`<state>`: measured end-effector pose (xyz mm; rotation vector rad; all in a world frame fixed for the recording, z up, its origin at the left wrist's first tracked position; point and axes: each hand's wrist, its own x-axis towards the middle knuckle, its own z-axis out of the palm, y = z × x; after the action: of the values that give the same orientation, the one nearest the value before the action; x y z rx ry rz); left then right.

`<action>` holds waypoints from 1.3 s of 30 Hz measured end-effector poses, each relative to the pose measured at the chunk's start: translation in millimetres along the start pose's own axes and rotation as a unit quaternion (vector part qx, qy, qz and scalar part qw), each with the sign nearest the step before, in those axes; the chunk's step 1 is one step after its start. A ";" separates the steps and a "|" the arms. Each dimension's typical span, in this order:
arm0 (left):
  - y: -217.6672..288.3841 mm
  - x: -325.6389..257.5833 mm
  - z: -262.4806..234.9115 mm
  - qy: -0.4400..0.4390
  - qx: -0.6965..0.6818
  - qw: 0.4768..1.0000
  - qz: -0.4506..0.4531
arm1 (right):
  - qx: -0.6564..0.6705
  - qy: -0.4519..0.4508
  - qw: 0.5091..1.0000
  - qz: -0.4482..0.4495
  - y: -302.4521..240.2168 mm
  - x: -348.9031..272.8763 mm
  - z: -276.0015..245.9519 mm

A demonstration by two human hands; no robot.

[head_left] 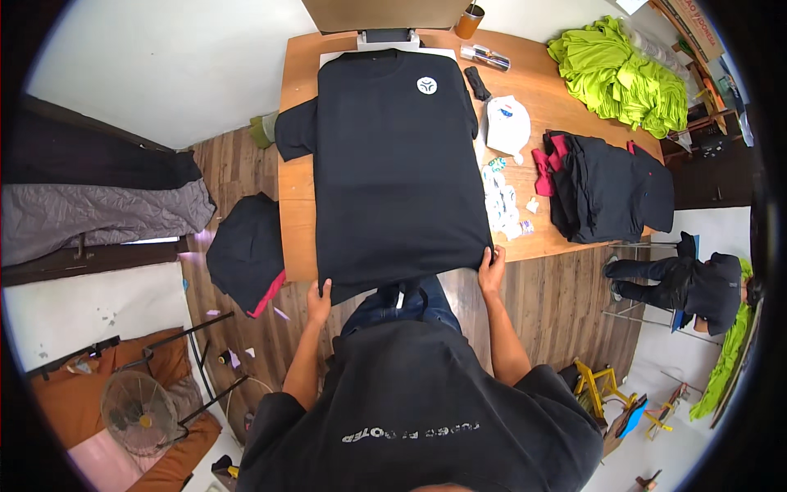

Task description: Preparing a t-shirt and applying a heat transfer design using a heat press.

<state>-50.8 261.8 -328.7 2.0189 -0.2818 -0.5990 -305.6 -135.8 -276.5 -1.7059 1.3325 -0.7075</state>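
A black T-shirt (393, 164) with a round white chest print lies spread on the wooden table (297, 213), its collar at the far end. Its hem hangs toward me past the table's front edge. My left hand (319, 302) pinches the hem's left corner between thumb and fingers. At the right corner my right hand (491, 271) grips the same hem. Beneath the collar end is a pale flat board, mostly covered, joined to a machine (389, 37) at the back.
Right of the shirt lie a white cap (506, 127), scattered stickers (500, 197), a folded dark clothes stack (602, 189) and a lime-green fabric pile (619, 74). Dark garments (244, 246) hang low at the left. A fan (141, 412) stands lower left. Another person (705, 287) works at far right.
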 end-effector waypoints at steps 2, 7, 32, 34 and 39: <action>-3.3 -4.8 2.1 -0.003 -0.012 0.999 0.033 | 0.012 -0.029 0.998 0.052 -1.4 -8.9 -11.5; 86.7 -22.5 -1.9 -0.007 -0.153 0.988 -0.036 | -0.096 -0.127 0.986 -0.053 60.2 -21.1 -37.9; 307.4 115.2 -118.9 0.067 -0.156 0.956 0.241 | 0.202 -0.021 0.971 -0.128 -221.0 142.7 -67.1; 319.3 121.0 -129.4 0.059 -0.100 0.971 0.209 | 0.189 0.003 0.974 -0.126 -221.3 151.3 -62.1; 336.1 166.6 -126.6 0.088 -0.017 0.938 0.335 | 0.226 0.040 0.946 -0.228 -228.2 183.8 -26.3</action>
<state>173.1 117.1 -36.0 1.7728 -0.7986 0.0072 -165.7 -299.9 -76.5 -1.6188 0.7392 -1.2511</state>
